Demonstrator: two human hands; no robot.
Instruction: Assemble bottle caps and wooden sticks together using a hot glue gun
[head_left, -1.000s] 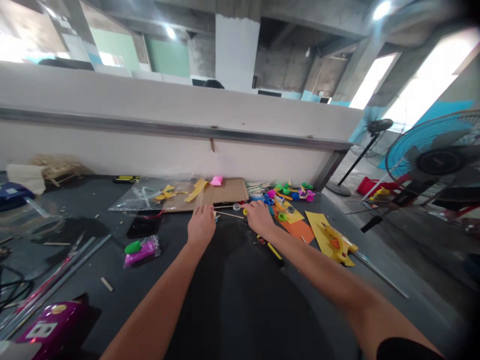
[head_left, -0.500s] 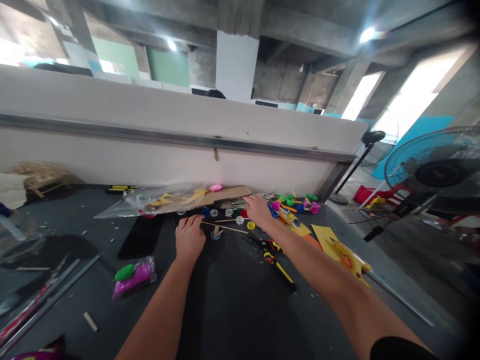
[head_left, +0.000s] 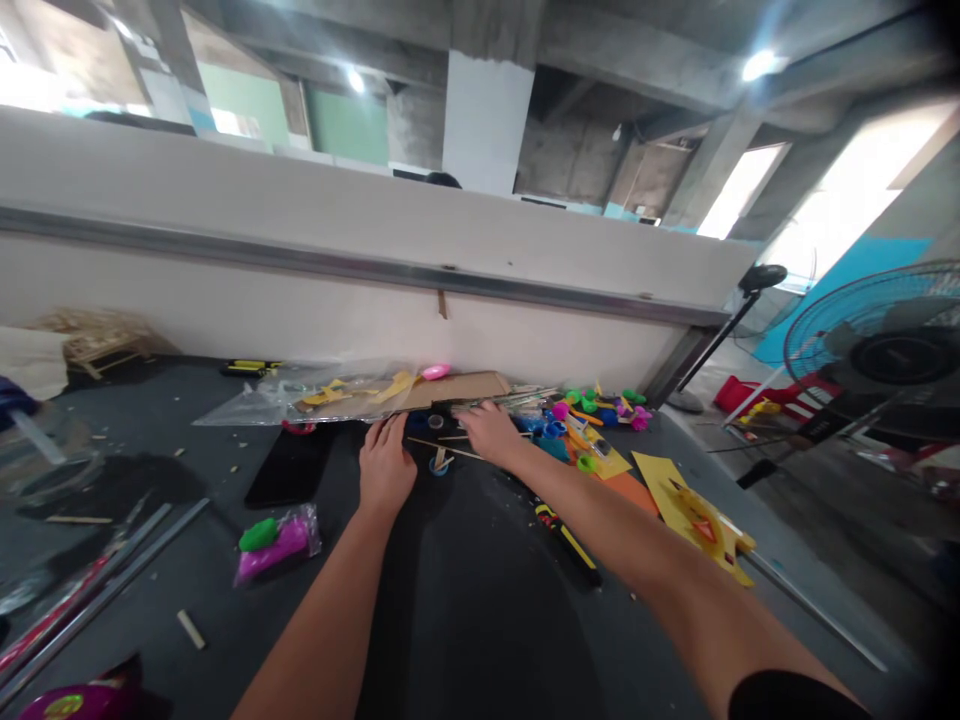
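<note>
My left hand [head_left: 387, 468] rests on the dark table with its fingers spread forward, near the front edge of a clear plastic bag [head_left: 247, 400]. My right hand [head_left: 489, 434] reaches in from the right, fingers stretched out over the small caps below the cardboard piece [head_left: 480, 385]. I see nothing held in it, though its fingertips partly hide what lies beneath. Between the hands are a small clear cap [head_left: 436, 422], thin wooden sticks [head_left: 465, 453] and a blue ring with stick pieces [head_left: 440, 464]. Black-and-yellow pliers [head_left: 570, 543] lie partly under my right forearm.
A black flat slab [head_left: 289, 470] and a bag of pink and green clay [head_left: 279, 548] lie left. Colourful small pieces [head_left: 600, 405], yellow sheets [head_left: 660, 480] and a yellow tool [head_left: 705, 525] are right. A white partition [head_left: 337, 320] borders the back; a fan [head_left: 892, 350] stands right.
My right hand has moved left and lower, over where white, red and yellow caps showed; they are now out of sight. My left hand stays in about the same place.
</note>
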